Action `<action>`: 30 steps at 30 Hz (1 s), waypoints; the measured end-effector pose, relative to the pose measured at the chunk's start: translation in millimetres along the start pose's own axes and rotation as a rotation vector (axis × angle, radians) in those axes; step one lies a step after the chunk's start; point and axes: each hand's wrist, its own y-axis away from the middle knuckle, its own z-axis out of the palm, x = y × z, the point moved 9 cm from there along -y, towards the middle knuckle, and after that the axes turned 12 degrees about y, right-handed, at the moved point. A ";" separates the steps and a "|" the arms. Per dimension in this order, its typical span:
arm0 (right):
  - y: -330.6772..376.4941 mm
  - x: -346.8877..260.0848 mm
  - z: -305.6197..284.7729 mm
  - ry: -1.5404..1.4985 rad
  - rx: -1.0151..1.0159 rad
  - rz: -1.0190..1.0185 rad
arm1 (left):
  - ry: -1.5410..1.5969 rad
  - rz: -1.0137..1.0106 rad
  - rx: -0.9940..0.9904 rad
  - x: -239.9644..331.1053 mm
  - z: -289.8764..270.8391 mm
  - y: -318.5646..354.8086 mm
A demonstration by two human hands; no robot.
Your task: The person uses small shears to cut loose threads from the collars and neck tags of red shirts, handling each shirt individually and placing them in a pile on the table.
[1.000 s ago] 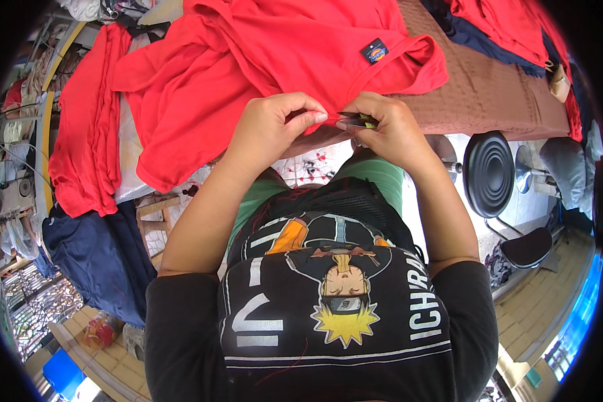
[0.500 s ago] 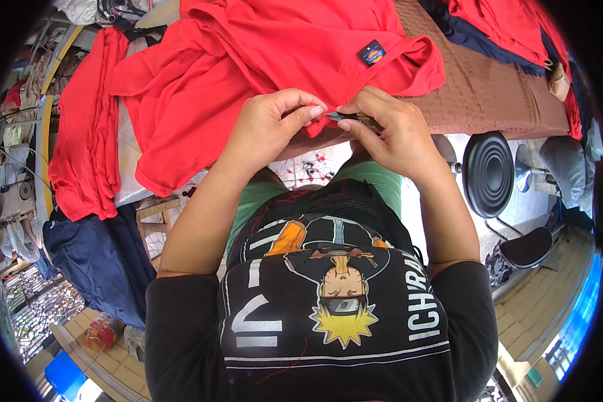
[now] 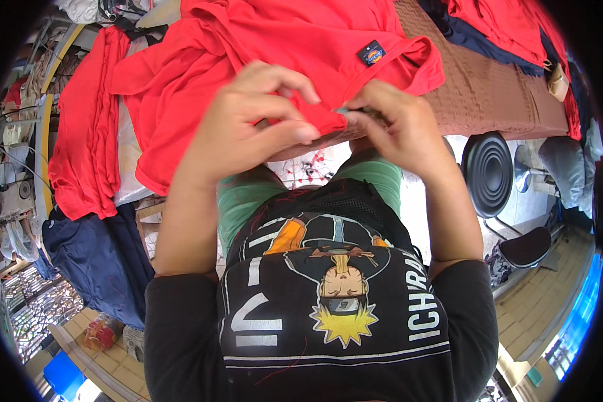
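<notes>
A red shirt (image 3: 295, 47) with a small dark label near its collar lies spread on a brown textured table (image 3: 496, 100). My left hand (image 3: 248, 124) pinches the shirt's near hem between thumb and fingers. My right hand (image 3: 395, 127) is closed on a small thin metal tool (image 3: 345, 109), whose tip meets the hem right beside my left fingers. Both hands are raised close to the camera, above my lap and green shorts.
More red garments (image 3: 80, 134) hang at the left, with a navy one (image 3: 94, 254) below them. Red and navy cloth (image 3: 509, 27) lies on the table's far right. A round black stool (image 3: 489, 174) stands at the right on a tiled floor.
Both hands have risen toward the camera with the hem. The left hand has pulled the fabric up and left, and the right hand's tool now touches the hem edge.
</notes>
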 end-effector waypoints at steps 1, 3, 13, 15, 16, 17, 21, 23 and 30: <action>-0.4 7.6 -7.3 -0.003 0.006 0.051 | 0.039 -0.001 0.026 9.0 -17.1 -2.1; -2.0 15.7 -21.1 -0.018 0.064 0.078 | 0.134 -0.033 0.128 19.7 -35.8 1.1; -18.2 84.9 -111.1 0.207 0.089 0.164 | -0.317 -0.258 -0.080 -14.8 83.7 38.7; -6.2 124.8 -190.1 0.429 0.107 0.283 | -0.418 -0.326 0.073 -33.7 74.9 28.9; 12.5 146.4 -220.0 0.416 0.172 0.345 | -0.487 -0.375 0.157 -41.5 66.7 27.3; 28.9 155.9 -241.6 0.401 0.243 0.402 | -0.505 -0.395 0.162 -51.3 64.7 26.1; 40.6 141.2 -178.4 0.008 0.147 0.350 | -0.528 -0.385 0.189 -69.8 50.3 22.4; 6.1 108.8 -106.8 0.020 0.120 0.172 | -0.554 -0.318 0.245 -53.4 29.9 15.0; -42.2 94.8 -12.2 -0.301 0.305 0.074 | -0.610 0.099 0.704 36.2 -73.9 -38.3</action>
